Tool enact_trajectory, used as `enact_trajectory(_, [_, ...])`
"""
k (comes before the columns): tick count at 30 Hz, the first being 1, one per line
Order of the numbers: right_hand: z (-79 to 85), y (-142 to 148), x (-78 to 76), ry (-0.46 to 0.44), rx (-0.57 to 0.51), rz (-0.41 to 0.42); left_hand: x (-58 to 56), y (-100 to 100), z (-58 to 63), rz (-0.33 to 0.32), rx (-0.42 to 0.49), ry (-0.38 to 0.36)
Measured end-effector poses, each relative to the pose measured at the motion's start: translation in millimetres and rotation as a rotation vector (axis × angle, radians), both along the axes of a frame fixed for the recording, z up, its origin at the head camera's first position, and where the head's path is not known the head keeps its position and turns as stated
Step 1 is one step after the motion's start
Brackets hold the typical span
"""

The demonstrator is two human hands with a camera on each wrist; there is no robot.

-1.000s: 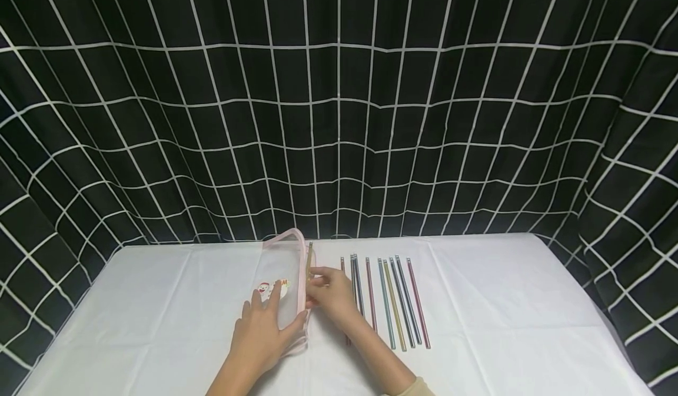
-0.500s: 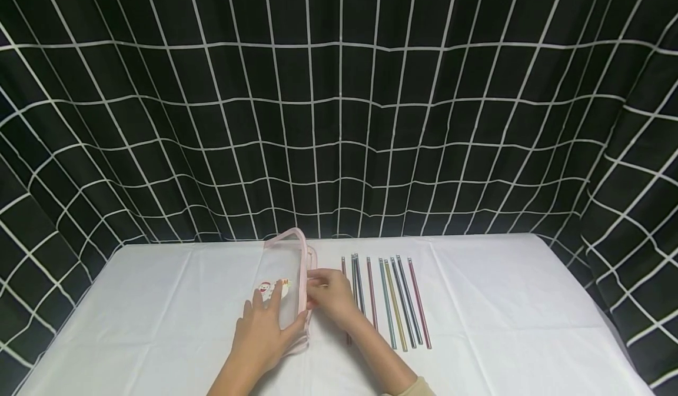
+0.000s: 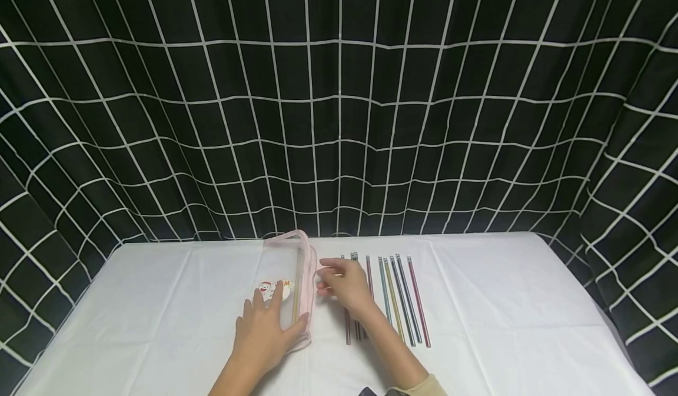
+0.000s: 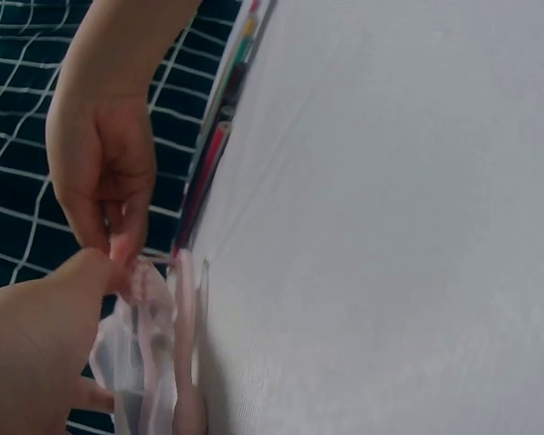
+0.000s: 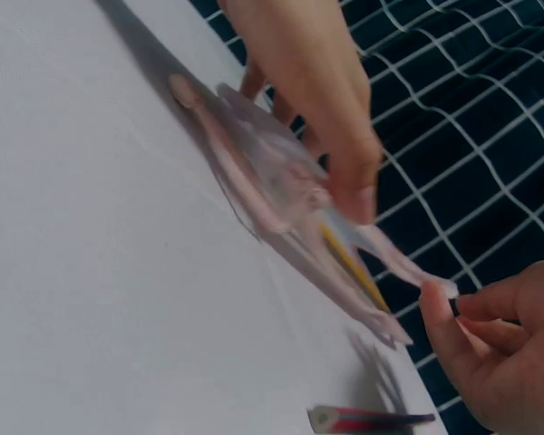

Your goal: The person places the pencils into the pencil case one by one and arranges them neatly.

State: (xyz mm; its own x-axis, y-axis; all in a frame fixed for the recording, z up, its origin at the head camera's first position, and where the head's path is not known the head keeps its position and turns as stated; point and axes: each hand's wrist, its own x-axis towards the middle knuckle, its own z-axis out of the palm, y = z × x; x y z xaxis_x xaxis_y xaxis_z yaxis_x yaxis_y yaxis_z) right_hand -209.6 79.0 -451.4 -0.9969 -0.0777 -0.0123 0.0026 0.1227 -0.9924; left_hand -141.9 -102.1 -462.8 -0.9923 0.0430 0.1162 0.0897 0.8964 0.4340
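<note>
A see-through pencil pouch (image 3: 286,260) with pink edging and a small cartoon print lies on the white table. My left hand (image 3: 259,328) rests on it with fingers spread, the thumb at its pink right edge. Inside the pouch, along that edge, lies a yellow pencil (image 3: 296,284), also visible through the opening in the right wrist view. My right hand (image 3: 346,284) is just right of the pouch, fingers loosely bent and holding nothing. It hovers over the left end of a row of pencils, hiding parts of them.
Several pencils in red, teal, yellow and dark blue lie side by side right of the pouch, among them a red pencil (image 3: 418,302) at the far right. A white cloth (image 3: 503,302) covers the table. A black curtain (image 3: 355,119) with white grid lines hangs behind.
The yellow pencil, earlier in the right hand at the pouch opening, now lies inside the pouch. The right hand has let go and drawn back to the right. The left hand stays put.
</note>
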Motion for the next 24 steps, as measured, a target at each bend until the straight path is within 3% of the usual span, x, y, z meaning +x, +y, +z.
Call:
enact_trajectory(8, [5.1,16.7,-0.5,-0.006,0.0,-0.07,-1.7,22.6,-1.5,0.064,-0.136,-0.021])
enact_trajectory(12, [7.5,21.8,-1.9,0.001,0.005,-0.081,-0.5,26.8,-1.9,0.088,-0.161,-0.034])
enact_trajectory(19, [6.4,28.3,-5.6,0.008,0.086,-0.135,-1.4,24.7,-0.3,0.094,-0.091,-0.058])
enact_trajectory(24, [2.1,33.6,-6.8,0.078,0.265,-0.155,-2.1,19.7,5.5,0.112,0.027,-0.083])
